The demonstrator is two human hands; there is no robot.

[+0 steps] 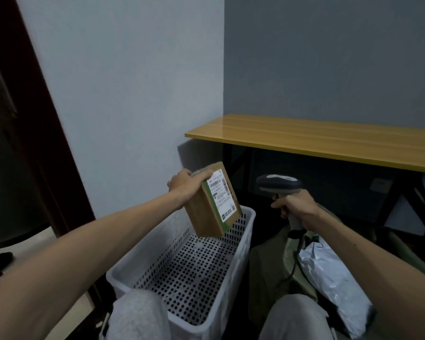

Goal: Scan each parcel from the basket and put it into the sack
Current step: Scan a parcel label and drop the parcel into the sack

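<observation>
1. Here the parcel (212,202), a brown cardboard box, hangs tilted in the air over the far end of the white basket (123,280), with its white label (222,195) turned to the right.
2. The left hand (182,184) grips the box at its upper far edge, fingers curled over it.
3. The right hand (297,204) is wrapped around the handle of the scanner (279,184). The scanner's head points left at the label from nearby and does not touch the box.
4. The step in hand looks like the scan itself. In the part of the basket in view only its perforated floor shows.
5. The next move calls for carrying the box over the basket's right rim and lowering it into the olive sack (263,266), beside the pale plastic mailer (329,273) that seems to lie in its mouth. The scanner hand sits in that path and would need to make room.
6. A wooden table (317,138) stands behind.
</observation>
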